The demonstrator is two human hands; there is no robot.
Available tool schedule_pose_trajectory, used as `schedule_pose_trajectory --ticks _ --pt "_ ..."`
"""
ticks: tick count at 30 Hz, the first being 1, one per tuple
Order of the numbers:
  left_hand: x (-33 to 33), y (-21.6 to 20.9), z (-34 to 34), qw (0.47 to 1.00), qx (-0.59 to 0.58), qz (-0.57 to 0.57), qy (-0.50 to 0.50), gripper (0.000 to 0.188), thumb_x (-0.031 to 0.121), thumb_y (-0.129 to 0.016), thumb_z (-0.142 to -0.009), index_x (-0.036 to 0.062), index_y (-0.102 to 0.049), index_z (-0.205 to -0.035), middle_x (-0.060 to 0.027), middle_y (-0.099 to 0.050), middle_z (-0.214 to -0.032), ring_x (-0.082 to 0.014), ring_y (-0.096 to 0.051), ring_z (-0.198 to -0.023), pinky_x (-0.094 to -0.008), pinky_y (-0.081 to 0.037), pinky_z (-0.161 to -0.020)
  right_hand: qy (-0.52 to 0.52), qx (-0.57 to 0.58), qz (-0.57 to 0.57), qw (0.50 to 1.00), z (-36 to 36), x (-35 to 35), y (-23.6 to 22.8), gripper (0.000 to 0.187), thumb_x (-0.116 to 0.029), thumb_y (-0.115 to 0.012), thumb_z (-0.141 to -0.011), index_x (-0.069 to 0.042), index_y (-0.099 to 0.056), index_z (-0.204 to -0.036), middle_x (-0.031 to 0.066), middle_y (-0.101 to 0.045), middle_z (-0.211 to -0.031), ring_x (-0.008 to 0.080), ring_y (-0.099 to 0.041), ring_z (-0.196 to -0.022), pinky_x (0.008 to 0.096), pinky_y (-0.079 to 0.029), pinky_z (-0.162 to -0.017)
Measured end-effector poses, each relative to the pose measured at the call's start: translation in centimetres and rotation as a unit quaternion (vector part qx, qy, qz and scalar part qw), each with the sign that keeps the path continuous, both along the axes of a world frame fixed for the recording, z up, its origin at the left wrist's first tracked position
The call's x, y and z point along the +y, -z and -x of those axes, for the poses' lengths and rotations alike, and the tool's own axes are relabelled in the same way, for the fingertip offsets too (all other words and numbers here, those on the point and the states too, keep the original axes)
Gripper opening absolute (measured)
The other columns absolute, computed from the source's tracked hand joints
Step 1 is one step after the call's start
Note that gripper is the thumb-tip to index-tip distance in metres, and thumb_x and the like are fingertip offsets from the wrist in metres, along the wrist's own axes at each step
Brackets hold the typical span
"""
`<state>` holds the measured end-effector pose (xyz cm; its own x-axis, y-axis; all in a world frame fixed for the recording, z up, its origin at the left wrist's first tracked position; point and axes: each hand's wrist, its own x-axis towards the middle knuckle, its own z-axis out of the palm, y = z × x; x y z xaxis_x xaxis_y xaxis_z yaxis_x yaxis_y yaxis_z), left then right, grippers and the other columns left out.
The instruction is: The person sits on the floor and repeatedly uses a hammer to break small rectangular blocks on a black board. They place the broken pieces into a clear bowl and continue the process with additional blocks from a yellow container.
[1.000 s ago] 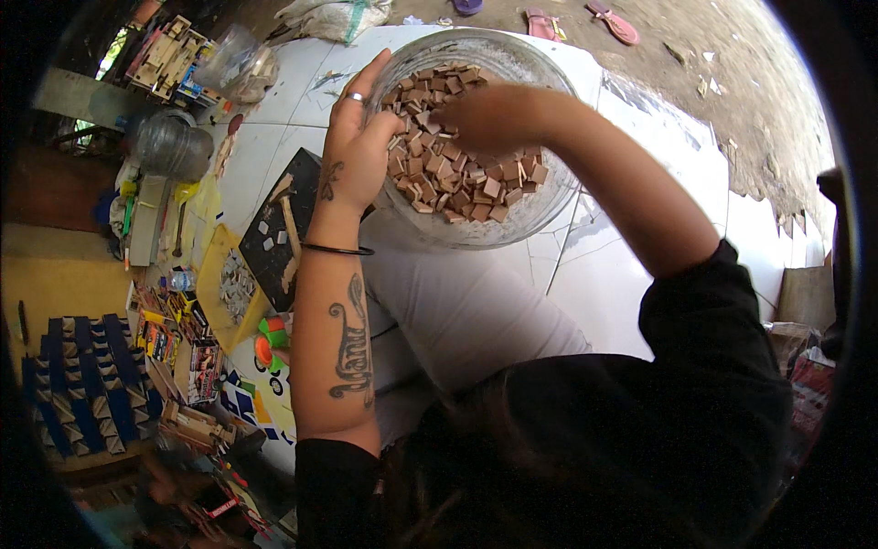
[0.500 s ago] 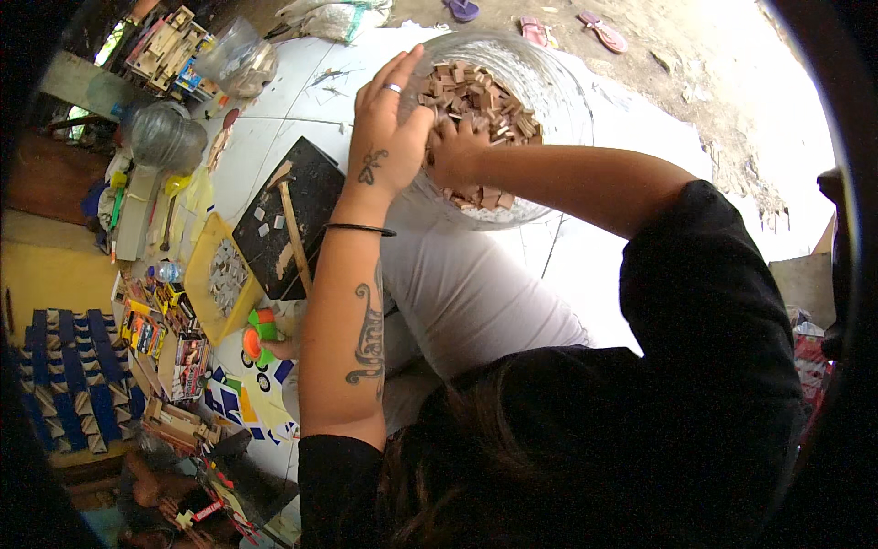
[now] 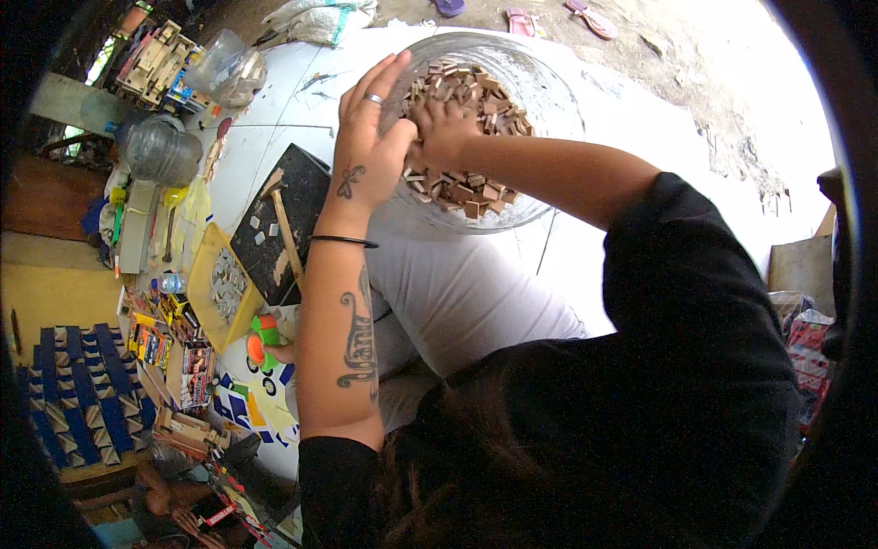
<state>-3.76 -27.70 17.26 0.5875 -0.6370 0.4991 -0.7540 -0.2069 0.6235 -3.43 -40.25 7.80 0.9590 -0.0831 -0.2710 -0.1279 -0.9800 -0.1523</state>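
The left hand (image 3: 366,151) lies flat and open against the near wall of the clear bowl (image 3: 549,96), steadying it. The right hand (image 3: 444,133) is down among the small brown tiles (image 3: 476,188) that fill the bowl, its fingers curled closed around some pieces. To do this well, I think the bowl should stay firmly braced, and only a small amount should be lifted, so nothing spills. Further left lie a dark board (image 3: 274,220), a hammer (image 3: 283,229) and a yellow tray (image 3: 219,288) on a white sheet (image 3: 274,91); beyond is bare ground with sandals (image 3: 558,14).
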Motion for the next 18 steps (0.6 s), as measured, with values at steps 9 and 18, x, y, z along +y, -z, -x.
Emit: schedule_pose_trajectory --ticks 9,18 --pt "-0.8 0.5 0.5 1.000 -0.009 -0.007 0.005 0.061 0.013 -0.052 -0.073 0.0139 -0.047 -0.134 -0.0097 -0.043 -0.137 -0.0286 -0.035 -0.126 -0.0399 -0.026 -0.108 -0.281 0.257 -0.068 0.922 4.4 -3.3 -4.8 0.045 -0.026 -0.047 -0.090 -0.014 -0.046 -0.133 0.0156 -0.035 -0.139 0.0367 -0.047 -0.118 0.0539 -0.044 -0.095" --pt "-1.1 -0.3 1.3 0.997 -0.045 -0.051 0.023 0.068 0.005 -0.048 -0.068 0.0120 -0.045 -0.135 -0.0086 -0.042 -0.139 -0.0250 -0.035 -0.128 -0.0367 -0.020 -0.111 0.088 -0.020 -0.024 0.996 -3.3 -2.6 0.2 0.084 -0.066 -0.044 -0.082 -0.017 -0.021 -0.146 0.0173 -0.014 -0.151 0.0440 -0.009 -0.138 0.0645 -0.014 -0.105"
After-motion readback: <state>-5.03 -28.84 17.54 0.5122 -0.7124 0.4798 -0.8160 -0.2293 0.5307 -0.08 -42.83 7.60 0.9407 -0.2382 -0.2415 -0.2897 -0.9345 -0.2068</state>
